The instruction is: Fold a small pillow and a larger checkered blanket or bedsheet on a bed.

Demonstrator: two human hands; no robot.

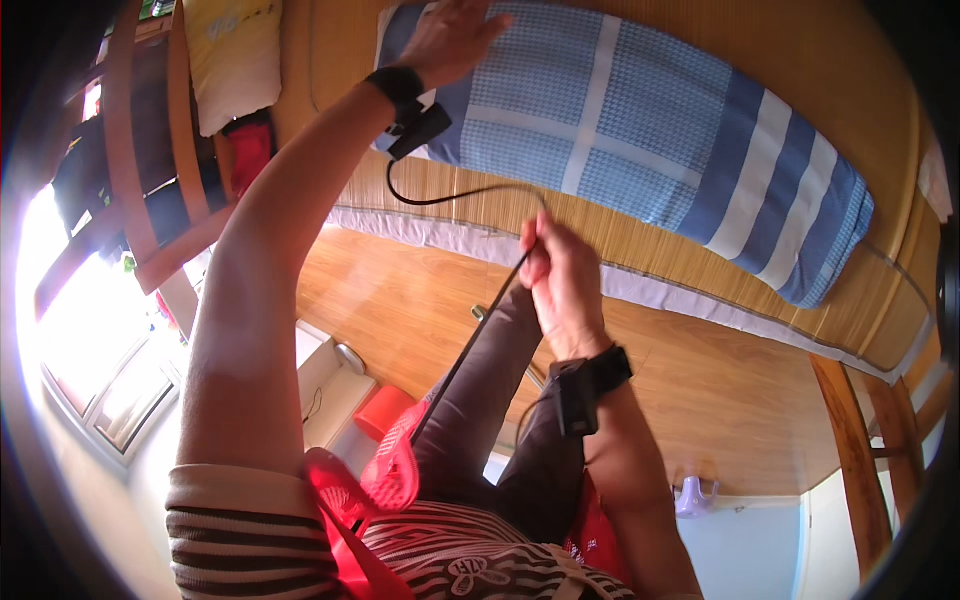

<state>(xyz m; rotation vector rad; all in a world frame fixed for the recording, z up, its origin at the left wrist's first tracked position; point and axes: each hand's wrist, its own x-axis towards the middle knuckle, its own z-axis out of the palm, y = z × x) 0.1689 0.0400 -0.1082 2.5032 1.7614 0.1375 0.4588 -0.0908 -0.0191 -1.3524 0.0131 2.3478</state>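
A folded blue and white checked towel (650, 130) lies lengthwise on the bed's bamboo mat (470, 185). My left hand (455, 42) is at its far left end, fingers stretched out and nothing seen in them; whether it presses on the cloth I cannot tell. A black cable (455, 385) runs from the dark device (420, 130) on my left wrist down to the red mesh gear at my waist. Partway along, my right hand (562, 275) pinches this cable, short of the bed's near edge. Another black device (577, 398) is strapped to my right wrist.
A pale sheet edge (430, 228) hangs along the bed's near side. Wooden rails stand left (130, 150) and right (855, 460). A yellowish pillow (235, 65) lies at the far left. On the wooden floor (700, 390) are a red bin (382, 412) and a purple jug (692, 497).
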